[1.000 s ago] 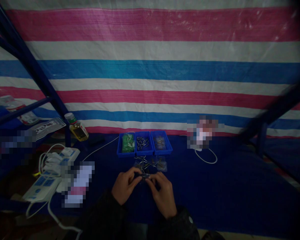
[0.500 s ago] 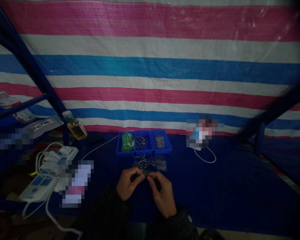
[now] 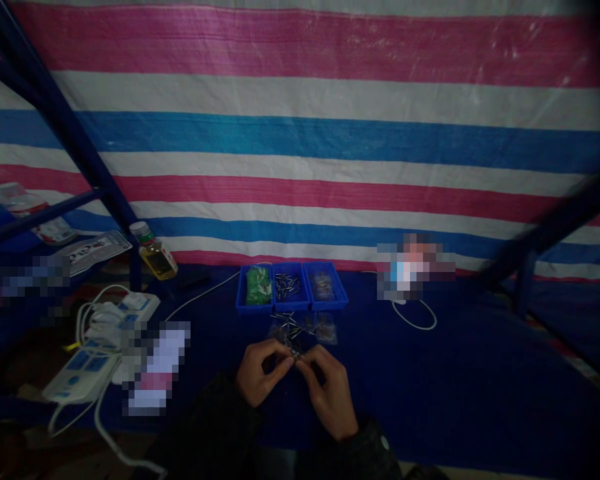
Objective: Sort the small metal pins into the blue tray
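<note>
The left hand and the right hand are both curled into a pinch, their fingertips meeting on a tiny metal part held just above the dark blue tarpaulin. It should handle as light, stiff and slippery, best held by its ends, though the fingers hide its shape. Just beyond lie loose slender steel pins and a clear plastic bag, then three shallow blue plastic trays, their contents too small to identify surely.
</note>
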A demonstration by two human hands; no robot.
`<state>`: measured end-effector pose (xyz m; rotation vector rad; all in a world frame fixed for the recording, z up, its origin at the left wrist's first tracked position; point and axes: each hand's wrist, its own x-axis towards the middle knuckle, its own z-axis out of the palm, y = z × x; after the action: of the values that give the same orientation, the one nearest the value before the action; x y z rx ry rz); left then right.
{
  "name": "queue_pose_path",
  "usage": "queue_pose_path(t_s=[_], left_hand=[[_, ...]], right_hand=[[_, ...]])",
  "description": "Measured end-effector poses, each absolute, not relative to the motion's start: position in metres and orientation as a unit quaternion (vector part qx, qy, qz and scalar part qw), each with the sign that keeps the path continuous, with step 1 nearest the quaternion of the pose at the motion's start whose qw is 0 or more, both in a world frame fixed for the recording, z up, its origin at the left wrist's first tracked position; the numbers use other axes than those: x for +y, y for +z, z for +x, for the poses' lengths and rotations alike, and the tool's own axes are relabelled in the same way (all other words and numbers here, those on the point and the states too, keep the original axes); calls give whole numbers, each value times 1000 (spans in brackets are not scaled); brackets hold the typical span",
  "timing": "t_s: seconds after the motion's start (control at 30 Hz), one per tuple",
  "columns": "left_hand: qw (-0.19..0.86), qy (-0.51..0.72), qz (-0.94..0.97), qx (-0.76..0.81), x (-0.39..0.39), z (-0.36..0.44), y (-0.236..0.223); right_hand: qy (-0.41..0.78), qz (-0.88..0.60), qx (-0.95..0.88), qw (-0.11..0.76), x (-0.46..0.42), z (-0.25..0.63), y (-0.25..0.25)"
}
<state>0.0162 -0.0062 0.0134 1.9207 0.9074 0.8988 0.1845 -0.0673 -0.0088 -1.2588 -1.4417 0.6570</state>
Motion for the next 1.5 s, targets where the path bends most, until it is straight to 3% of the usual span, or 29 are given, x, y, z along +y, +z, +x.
queue_pose_path(t_s=[0.53,0.8,1.2,1.5], left_hand=[[415,348,758,364,-7,16,15],[415,382,723,399,-6,17,5],[396,417,760,303,-3,13,13],[397,404,752,337,-2,13,7]], right_hand=[[275,-501,-642,511,-68,180,-3],[239,-524,-606,549,-69,178,-15],[214,-527,-616,545,-73,185,-5],[222,-530,-603,554,-69,184,-12]])
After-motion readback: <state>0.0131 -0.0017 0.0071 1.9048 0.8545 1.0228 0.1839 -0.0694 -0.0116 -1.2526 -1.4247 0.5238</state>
